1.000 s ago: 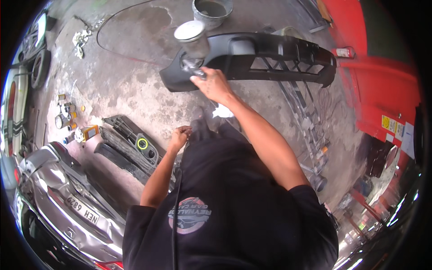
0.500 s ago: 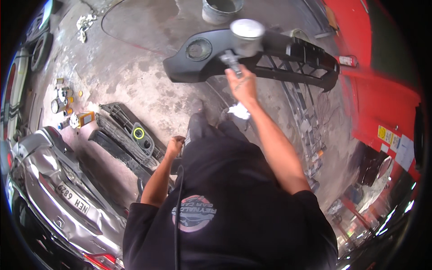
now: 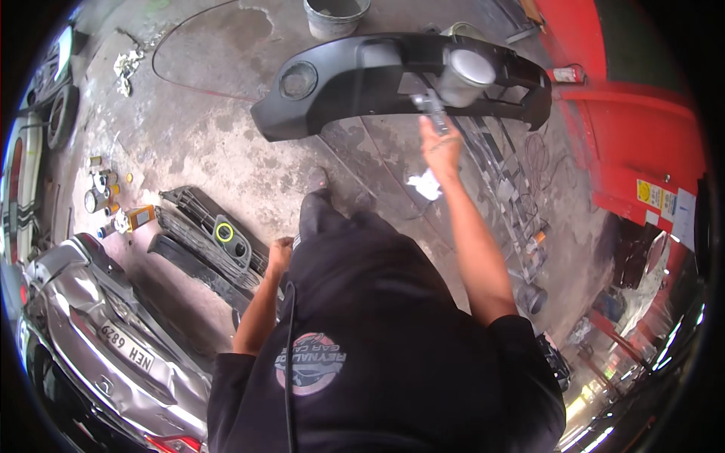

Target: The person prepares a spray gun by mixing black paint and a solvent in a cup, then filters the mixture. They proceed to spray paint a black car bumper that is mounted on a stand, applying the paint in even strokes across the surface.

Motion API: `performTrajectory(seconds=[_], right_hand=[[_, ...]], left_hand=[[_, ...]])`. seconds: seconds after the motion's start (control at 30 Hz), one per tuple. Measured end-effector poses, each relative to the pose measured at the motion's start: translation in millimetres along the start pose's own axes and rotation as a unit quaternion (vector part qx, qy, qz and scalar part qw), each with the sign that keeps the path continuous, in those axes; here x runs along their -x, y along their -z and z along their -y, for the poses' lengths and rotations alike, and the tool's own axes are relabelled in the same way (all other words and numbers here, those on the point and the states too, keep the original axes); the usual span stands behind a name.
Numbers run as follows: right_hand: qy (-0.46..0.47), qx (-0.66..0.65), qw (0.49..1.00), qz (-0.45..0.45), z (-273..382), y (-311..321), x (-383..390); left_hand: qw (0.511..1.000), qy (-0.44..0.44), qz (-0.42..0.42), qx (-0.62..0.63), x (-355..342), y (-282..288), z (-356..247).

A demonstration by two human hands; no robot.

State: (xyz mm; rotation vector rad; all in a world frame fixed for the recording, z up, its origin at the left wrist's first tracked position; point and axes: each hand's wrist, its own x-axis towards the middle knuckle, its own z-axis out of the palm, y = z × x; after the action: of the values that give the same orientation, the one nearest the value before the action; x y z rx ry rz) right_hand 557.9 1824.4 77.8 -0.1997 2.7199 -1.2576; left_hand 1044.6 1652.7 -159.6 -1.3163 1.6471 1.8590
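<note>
My right hand (image 3: 442, 151) grips a silver spray gun (image 3: 429, 104) with a pale cup (image 3: 467, 75) on top, over the front of a long black bumper (image 3: 336, 83). The bumper lies across the top of the view, with a round opening at its left end. My left hand (image 3: 281, 245) is low beside my left hip, fingers curled; anything inside them is hidden. A dark hose (image 3: 289, 355) runs down my shirt. A white crumpled cloth or paper (image 3: 426, 183) shows just left of my right wrist.
A bucket (image 3: 337, 23) stands behind the bumper. Car parts (image 3: 204, 279), cans (image 3: 97, 198) and a damaged silver rear panel (image 3: 83, 317) lie left. A tire (image 3: 64, 113) is farther left. A ladder-like frame (image 3: 513, 204) runs right, beside red panels (image 3: 634, 143). Hoses cross the floor.
My right hand and the spray gun have moved rightward along the bumper, from its left-end opening to its middle right. My left hand stays by my hip.
</note>
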Motion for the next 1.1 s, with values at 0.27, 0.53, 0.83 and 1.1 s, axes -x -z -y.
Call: performTrajectory(seconds=[0.27, 0.53, 0.83, 1.1], right_hand=[[-0.014, 0.055, 0.986, -0.155, -8, 54, -3], [0.060, 0.029, 0.984, 0.168, 4, -56, 66], [0.117, -0.016, 0.973, 0.197, -40, -83, 90], [0.060, 0.054, 0.994, -0.069, -97, 30, 35]], left_hand=[[0.995, -0.035, 0.062, 0.066, 47, -21, 111], [0.994, -0.020, -0.069, 0.086, 88, -67, 32], [0.994, -0.006, -0.074, 0.085, 133, -86, 32], [0.986, 0.010, -0.128, 0.104, 130, -125, 62]])
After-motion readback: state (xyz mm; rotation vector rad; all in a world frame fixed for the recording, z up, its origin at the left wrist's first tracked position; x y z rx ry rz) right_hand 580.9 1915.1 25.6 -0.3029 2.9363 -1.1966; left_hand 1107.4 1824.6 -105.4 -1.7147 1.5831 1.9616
